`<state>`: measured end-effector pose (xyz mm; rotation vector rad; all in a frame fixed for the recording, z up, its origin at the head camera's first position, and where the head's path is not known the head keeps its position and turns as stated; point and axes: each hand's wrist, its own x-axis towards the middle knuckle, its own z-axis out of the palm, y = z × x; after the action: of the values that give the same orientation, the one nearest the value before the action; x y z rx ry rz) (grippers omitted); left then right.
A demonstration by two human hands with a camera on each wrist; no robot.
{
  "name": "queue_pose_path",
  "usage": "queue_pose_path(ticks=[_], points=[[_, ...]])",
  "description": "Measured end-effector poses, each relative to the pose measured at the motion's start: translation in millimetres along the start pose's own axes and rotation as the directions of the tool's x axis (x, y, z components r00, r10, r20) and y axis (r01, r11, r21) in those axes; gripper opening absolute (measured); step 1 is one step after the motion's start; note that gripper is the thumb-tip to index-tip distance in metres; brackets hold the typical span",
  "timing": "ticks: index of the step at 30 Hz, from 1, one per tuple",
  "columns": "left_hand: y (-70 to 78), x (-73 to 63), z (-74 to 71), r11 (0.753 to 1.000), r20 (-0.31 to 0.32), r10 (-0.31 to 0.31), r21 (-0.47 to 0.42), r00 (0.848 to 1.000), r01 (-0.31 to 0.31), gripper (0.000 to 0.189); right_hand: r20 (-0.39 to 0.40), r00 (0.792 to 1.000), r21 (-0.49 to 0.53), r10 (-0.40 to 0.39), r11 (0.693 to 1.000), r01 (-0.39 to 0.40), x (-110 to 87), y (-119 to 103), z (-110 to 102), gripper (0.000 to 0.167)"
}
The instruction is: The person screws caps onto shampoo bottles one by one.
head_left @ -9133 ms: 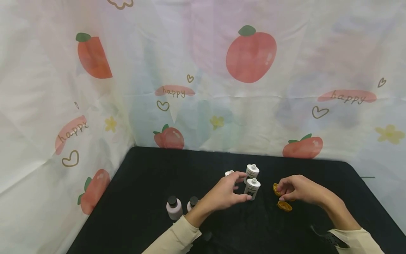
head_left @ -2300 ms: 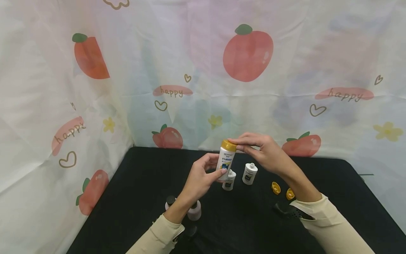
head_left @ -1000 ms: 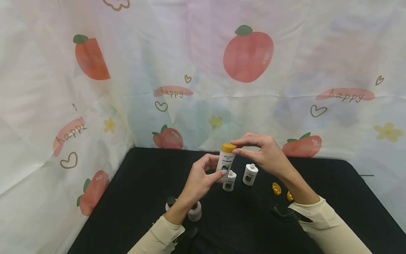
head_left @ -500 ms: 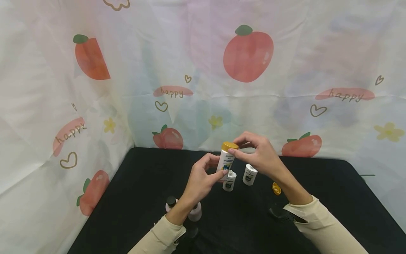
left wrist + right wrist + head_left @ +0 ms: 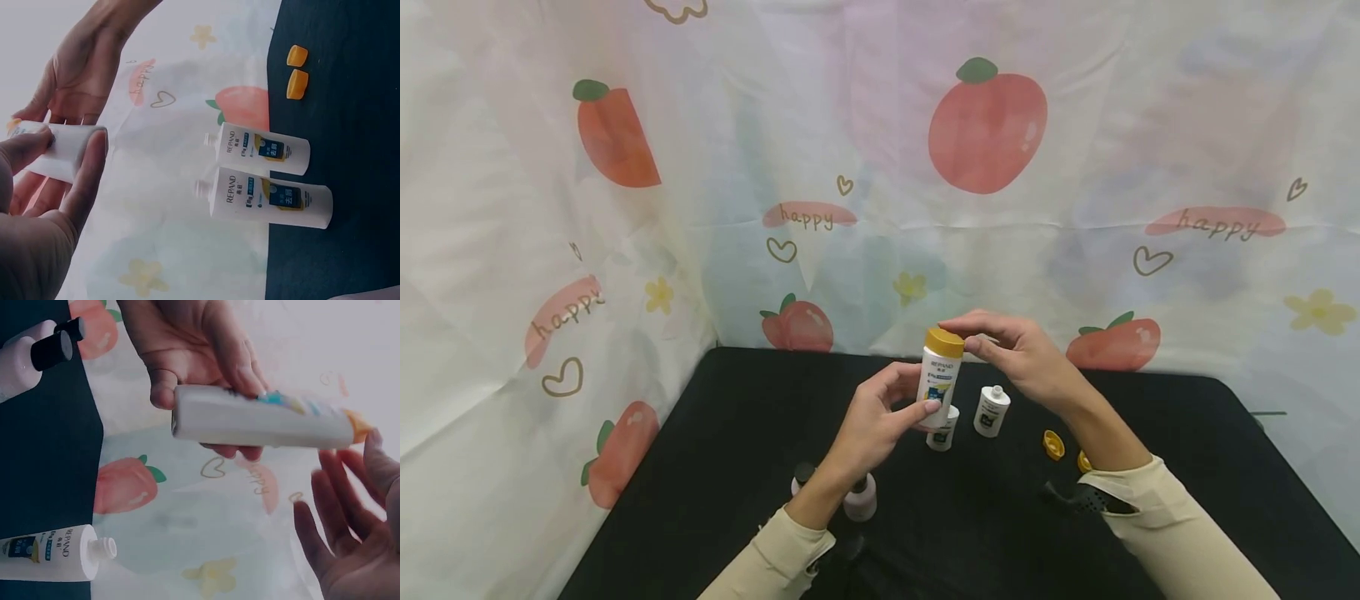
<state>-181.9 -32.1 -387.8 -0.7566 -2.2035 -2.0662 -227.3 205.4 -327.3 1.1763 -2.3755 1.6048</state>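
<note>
My left hand (image 5: 880,417) grips a white shampoo bottle (image 5: 937,387) with a printed label, thumb across its front, raised above the table and slightly tilted. A yellow cap (image 5: 943,342) sits on its top. My right hand (image 5: 1026,358) has its thumb and index finger at that cap; in the right wrist view the thumb meets the cap (image 5: 359,427) while the other fingers spread below. Two like white bottles, an uncapped one (image 5: 992,412) and another (image 5: 942,437) partly behind the held bottle, stand upright on the table.
Two loose yellow caps, one (image 5: 1053,445) in plain sight and one (image 5: 1084,462) partly behind the right forearm, lie at the right. Two pale pink bottles with black lids (image 5: 52,350) stand near the left forearm. A printed curtain (image 5: 880,275) hangs behind the black table (image 5: 1000,525).
Earlier, my right hand was at the loose caps and the bottle stood uncapped among the others. It has since been lifted and capped. Just now my right fingers shifted on the cap.
</note>
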Motion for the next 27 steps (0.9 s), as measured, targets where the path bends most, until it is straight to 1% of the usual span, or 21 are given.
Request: queue_pose_path(ticks=[4,11,14,19,25,27], points=[[0.1,-0.1,1.0,1.0,0.03,0.007,-0.001,1.0,-0.007,0.041,0.052,0.998,0.067,-0.02,0.998,0.016,0.1,5.1,-2.1,0.037],[-0.7,0.1,1.3,1.0,0.033,0.023,0.003,0.999,-0.023,0.04,0.136,0.988,0.174,-0.077,0.983,0.053,2.3,7.1,-0.6,0.042],[-1.6,0.2,1.2,0.999,0.027,0.033,0.009,0.999,-0.034,0.039,0.138,0.986,0.19,-0.089,0.98,0.062,3.0,8.0,0.9,0.042],[-1.9,-0.2,1.4,0.999,0.007,0.039,0.024,0.999,-0.039,0.039,0.106,0.991,0.173,-0.076,0.983,0.057,2.4,7.2,3.2,0.043],[0.8,1.0,-0.4,0.996,0.02,0.051,0.071,0.999,-0.052,0.042,0.151,0.985,0.211,-0.086,0.976,0.053,3.0,8.0,-0.9,0.044],[1.2,1.5,-0.6,0.995,0.026,0.053,0.081,0.998,-0.055,0.041,0.158,0.983,0.203,-0.095,0.977,0.062,2.8,7.8,-1.8,0.043]])
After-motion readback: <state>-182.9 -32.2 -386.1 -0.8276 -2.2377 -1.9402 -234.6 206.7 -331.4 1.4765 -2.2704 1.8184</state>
